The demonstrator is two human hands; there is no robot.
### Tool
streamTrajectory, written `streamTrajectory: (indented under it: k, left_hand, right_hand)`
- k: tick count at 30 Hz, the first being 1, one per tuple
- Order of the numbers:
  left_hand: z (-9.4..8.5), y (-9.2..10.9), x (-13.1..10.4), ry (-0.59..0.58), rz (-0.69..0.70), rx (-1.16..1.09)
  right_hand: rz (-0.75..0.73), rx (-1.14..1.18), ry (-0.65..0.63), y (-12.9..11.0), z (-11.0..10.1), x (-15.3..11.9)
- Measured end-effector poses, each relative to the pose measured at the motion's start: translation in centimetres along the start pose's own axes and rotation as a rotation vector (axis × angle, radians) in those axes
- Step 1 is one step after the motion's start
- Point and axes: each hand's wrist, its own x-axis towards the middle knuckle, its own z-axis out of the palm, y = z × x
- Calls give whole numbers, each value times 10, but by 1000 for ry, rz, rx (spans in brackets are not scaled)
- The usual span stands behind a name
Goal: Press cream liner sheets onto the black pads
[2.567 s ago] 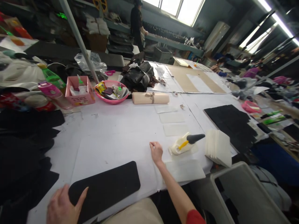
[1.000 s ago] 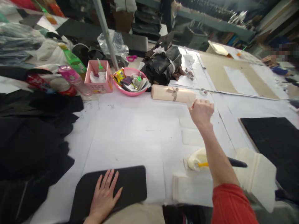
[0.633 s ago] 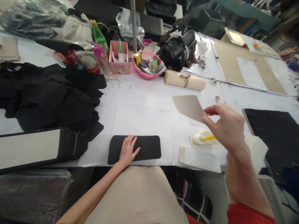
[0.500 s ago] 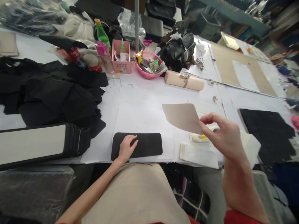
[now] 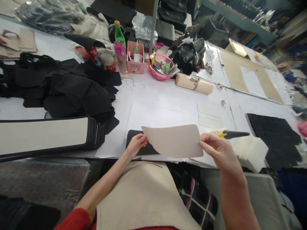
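A thin, beige-grey oblong sheet (image 5: pixel 175 140) with rounded corners, material uncertain, is held up at the near edge of the white-covered surface (image 5: pixel 155 113), overlapping a flat black panel (image 5: pixel 133 136) in view. The left hand (image 5: pixel 136 146) pinches its left end, the right hand (image 5: pixel 217 150) its right edge. Its bowed edge suggests something light and flexible, best taken by opposite ends; slipperiness is hard to judge. Beyond, to the left, lie heaped black flat pieces (image 5: pixel 76 92).

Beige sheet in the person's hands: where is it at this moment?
In the head view, the beige sheet is just below and right of centre, between the left hand and the right hand, hiding part of the black panel.
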Motion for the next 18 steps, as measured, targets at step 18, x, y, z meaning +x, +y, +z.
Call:
streamTrajectory:
  k: [18]
  left_hand:
    - [-66,17,-58,372,26,497]
  right_hand:
    - [396,14,157,173,88,14]
